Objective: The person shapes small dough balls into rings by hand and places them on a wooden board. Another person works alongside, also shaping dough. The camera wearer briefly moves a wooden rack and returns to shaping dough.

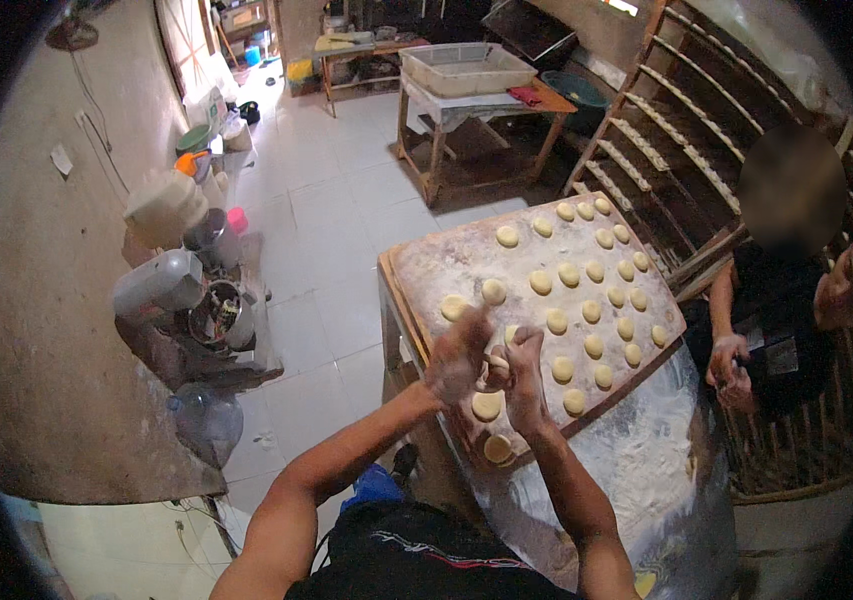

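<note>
My left hand (pixel 458 355), blurred at the fingers, is raised over the near left part of a floured wooden board (pixel 416 262). Just to its right, my right hand (pixel 523 372) has its fingers bent round a small pale piece of dough (pixel 496 362), close against my left hand. Pale round dough pieces (pixel 593 345) are spread over the board, several of them flattened near my hands. The board rests on a metal-topped table (pixel 646 450) dusted with flour.
Another person (pixel 766 330) stands at the right, beside a slatted wooden rack (pixel 666 140). A mixer (pixel 156 285), containers and a water jug (pixel 204 420) line the left wall. A wooden table (pixel 541 110) with a plastic tub (pixel 466 65) stands at the back, beyond the tiled floor (pixel 316 200).
</note>
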A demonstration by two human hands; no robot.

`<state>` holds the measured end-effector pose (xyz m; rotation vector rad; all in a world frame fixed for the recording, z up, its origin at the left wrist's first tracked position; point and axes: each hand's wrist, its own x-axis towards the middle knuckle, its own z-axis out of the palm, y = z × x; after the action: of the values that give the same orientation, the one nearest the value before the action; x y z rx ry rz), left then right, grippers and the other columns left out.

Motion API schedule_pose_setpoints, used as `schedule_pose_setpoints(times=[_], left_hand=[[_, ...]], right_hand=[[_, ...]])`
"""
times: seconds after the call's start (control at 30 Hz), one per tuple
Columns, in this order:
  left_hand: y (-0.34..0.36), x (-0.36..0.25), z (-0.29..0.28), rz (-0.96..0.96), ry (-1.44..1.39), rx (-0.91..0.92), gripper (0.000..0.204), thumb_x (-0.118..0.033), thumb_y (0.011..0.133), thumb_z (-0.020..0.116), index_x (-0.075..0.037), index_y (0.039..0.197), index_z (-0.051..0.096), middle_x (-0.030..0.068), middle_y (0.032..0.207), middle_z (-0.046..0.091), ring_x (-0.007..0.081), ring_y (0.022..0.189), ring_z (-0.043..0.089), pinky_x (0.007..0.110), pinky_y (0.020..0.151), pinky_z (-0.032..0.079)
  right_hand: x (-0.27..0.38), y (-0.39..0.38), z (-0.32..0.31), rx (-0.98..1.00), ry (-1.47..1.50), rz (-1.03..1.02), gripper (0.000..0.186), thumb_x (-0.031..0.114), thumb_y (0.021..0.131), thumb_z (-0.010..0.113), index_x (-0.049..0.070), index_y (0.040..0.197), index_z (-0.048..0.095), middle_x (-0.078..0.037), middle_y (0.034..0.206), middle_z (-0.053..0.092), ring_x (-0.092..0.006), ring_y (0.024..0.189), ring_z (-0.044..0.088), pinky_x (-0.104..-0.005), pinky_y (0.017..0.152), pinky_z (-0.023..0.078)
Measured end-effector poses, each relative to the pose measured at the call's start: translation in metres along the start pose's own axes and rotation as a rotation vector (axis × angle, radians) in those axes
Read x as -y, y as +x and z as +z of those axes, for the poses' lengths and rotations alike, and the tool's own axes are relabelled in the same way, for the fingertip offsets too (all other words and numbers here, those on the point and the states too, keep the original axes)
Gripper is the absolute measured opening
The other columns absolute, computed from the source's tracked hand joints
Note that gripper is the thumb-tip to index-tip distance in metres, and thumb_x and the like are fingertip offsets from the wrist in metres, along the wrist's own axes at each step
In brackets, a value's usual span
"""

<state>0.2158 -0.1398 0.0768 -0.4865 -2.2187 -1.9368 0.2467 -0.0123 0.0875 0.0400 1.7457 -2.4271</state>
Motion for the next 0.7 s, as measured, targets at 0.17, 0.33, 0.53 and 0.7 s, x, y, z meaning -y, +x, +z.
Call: schedule_pose_setpoints(times=[0.17,0.33,0.53,0.7], left_hand=[[0.038,0.022,-0.029,0.267,0.228,-0.228,0.057,-0.002,0.090,0.054,-0.007,0.143,0.035,0.0074,0.079,0.053,0.0160,0.065,0.053,0.030,0.059,0.047],[0.068,0.053,-0.065,0.064,0.282,-0.349,0.039,-0.013,0.096,0.054,-0.006,0.134,0.045,0.0138,0.093,0.060,0.0211,0.075,0.059,0.036,0.064,0.050],[0.113,0.091,-0.088,-0.272,0.172,-0.312,0.037,-0.031,0.103,0.037,-0.005,0.125,0.053,0.0172,0.094,0.060,0.0275,0.079,0.063,0.039,0.066,0.049],[0.143,0.121,-0.119,-0.066,0.623,-0.477,0.033,-0.028,0.097,0.051,-0.007,0.121,0.059,0.0174,0.099,0.062,0.0274,0.091,0.063,0.040,0.079,0.051]], right_hand=[[-0.005,0.070,0.042,-0.002,-0.178,-0.116,0.029,0.030,0.093,0.043,0.009,0.112,0.036,-0.007,0.100,0.036,-0.0183,0.099,0.043,-0.0309,0.081,0.044],[-0.002,0.122,0.056,0.125,-0.363,0.043,0.026,0.029,0.092,0.041,0.010,0.109,0.034,-0.008,0.097,0.037,-0.0167,0.082,0.045,-0.0306,0.069,0.046],[-0.042,0.210,0.067,0.210,-0.345,-0.021,0.022,0.025,0.091,0.041,0.011,0.106,0.035,-0.005,0.089,0.038,-0.0150,0.074,0.045,-0.0295,0.062,0.042],[-0.017,0.245,0.045,-0.041,-1.067,-0.655,0.043,0.014,0.089,0.049,0.011,0.129,0.034,-0.011,0.066,0.052,-0.0249,0.058,0.054,-0.0418,0.058,0.045]])
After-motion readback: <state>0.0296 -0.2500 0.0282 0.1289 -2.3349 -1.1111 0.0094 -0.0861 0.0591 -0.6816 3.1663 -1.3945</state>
